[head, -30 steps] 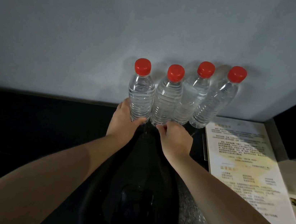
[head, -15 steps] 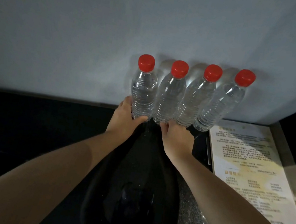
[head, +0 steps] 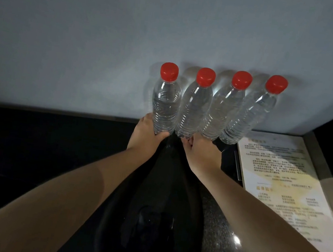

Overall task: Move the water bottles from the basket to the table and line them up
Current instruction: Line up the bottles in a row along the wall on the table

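The left hand (head: 146, 137) wraps the base of the leftmost bottle (head: 165, 104). The right hand (head: 200, 153) curls its fingertips round the base of the second bottle (head: 194, 110). Two other bottles (head: 247, 115) stand just right of that grip. Slide both bases level with them, upright and touching.

Four clear bottles (head: 194, 110) with four red caps (head: 205, 77). One left hand (head: 145, 135), one right hand (head: 200, 152). One printed sheet (head: 281, 183).

left hand (head: 145, 136) grips leftmost bottle (head: 165, 104) | right hand (head: 200, 153) holds second bottle (head: 194, 110)
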`<action>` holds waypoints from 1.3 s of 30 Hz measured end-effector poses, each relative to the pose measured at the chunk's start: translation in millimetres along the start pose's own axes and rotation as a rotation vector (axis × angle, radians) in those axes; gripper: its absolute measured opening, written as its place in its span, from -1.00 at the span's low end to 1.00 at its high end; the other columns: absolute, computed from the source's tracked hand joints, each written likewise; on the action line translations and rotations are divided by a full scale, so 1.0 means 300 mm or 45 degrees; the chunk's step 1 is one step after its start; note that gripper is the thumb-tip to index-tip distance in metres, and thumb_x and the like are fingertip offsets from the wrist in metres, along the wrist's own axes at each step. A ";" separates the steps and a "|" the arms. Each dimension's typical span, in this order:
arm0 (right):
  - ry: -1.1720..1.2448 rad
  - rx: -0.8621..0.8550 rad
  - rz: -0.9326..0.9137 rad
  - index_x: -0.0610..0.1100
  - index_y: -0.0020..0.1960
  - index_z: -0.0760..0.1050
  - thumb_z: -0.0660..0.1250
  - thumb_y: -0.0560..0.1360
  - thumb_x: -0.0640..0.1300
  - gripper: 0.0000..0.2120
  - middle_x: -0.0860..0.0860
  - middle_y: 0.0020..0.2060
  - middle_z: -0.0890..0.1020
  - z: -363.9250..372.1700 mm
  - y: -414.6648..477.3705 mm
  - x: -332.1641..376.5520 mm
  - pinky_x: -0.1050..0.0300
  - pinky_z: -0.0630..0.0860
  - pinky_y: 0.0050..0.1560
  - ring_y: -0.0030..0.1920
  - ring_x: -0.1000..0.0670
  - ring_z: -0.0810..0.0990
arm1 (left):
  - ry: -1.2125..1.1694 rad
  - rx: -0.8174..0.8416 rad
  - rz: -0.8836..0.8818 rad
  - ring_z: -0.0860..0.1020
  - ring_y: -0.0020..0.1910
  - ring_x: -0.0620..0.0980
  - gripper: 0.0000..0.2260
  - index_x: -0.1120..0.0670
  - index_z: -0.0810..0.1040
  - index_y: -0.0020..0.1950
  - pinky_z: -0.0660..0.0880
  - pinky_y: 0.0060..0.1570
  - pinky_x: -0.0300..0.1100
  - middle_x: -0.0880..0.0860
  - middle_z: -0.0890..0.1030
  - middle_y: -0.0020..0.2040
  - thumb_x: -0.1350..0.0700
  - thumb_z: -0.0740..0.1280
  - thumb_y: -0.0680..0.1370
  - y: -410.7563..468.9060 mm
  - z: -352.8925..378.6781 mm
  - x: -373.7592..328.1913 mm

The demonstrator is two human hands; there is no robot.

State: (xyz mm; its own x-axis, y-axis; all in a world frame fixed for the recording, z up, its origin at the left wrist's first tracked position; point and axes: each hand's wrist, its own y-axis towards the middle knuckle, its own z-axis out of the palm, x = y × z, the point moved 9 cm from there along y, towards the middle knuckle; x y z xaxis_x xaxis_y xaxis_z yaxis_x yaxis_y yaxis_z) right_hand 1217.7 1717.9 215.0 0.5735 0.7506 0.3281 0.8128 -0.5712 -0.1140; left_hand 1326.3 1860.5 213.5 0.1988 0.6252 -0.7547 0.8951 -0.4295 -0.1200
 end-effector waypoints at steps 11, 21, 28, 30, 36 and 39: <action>0.022 0.405 -0.088 -0.06 0.38 0.33 0.18 0.58 0.16 -0.54 -0.05 0.28 0.45 -0.124 -0.259 0.001 -0.05 0.42 0.25 0.28 -0.07 0.43 | 0.456 0.527 0.031 0.20 0.49 0.08 -0.25 0.10 0.06 0.55 0.26 0.42 0.03 0.10 0.18 0.53 -0.09 0.37 0.51 -0.312 -0.103 -0.042; 0.229 0.482 -0.048 0.02 0.37 0.35 0.22 0.58 0.13 -0.59 0.05 0.34 0.42 -0.412 -0.599 -0.009 0.19 0.33 0.18 0.25 0.09 0.41 | 0.406 0.636 0.385 0.40 0.30 -0.14 -0.58 -0.02 0.38 0.38 0.37 0.30 -0.16 -0.09 0.40 0.36 -0.13 0.26 0.57 -0.624 -0.331 -0.269; 0.360 0.409 -0.079 0.06 0.35 0.39 0.24 0.55 0.14 -0.60 0.17 0.27 0.46 -0.566 -0.820 -0.043 0.22 0.32 0.13 0.25 0.15 0.41 | 0.344 0.621 0.505 0.43 0.25 -0.20 -0.63 -0.08 0.40 0.34 0.42 0.25 -0.16 -0.18 0.42 0.30 -0.14 0.26 0.56 -0.853 -0.371 -0.409; 0.412 0.379 -0.089 0.07 0.35 0.39 0.24 0.55 0.14 -0.60 0.18 0.28 0.47 -0.595 -0.871 -0.057 0.20 0.34 0.17 0.29 0.14 0.42 | 0.344 0.596 0.544 0.43 0.24 -0.20 -0.61 -0.07 0.40 0.35 0.43 0.24 -0.17 -0.17 0.43 0.30 -0.15 0.25 0.56 -0.921 -0.360 -0.439; 0.634 0.322 -0.107 0.08 0.31 0.43 0.32 0.53 0.07 -0.64 0.24 0.22 0.52 -0.614 -1.004 -0.080 0.19 0.39 0.28 0.25 0.25 0.45 | 0.381 0.448 0.549 0.44 0.24 -0.22 -0.58 -0.07 0.41 0.35 0.39 0.19 -0.30 -0.16 0.49 0.27 -0.17 0.28 0.54 -1.089 -0.320 -0.482; 0.625 0.342 -0.114 0.04 0.30 0.46 0.37 0.51 0.01 -0.62 0.20 0.17 0.56 -0.581 -1.042 -0.098 0.21 0.43 0.22 0.19 0.21 0.50 | 0.434 0.355 0.511 0.52 0.05 -0.22 -0.62 -0.07 0.43 0.32 0.41 0.05 -0.35 -0.16 0.55 0.20 -0.15 0.30 0.54 -1.147 -0.306 -0.483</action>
State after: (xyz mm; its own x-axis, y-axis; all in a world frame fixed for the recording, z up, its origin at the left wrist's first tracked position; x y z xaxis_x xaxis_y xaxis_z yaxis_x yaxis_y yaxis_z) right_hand 928.9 1816.4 404.5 0.4388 0.5129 0.7378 0.8902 -0.3598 -0.2793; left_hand 1026.3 1977.5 423.4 0.6579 0.5329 -0.5322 0.5943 -0.8014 -0.0678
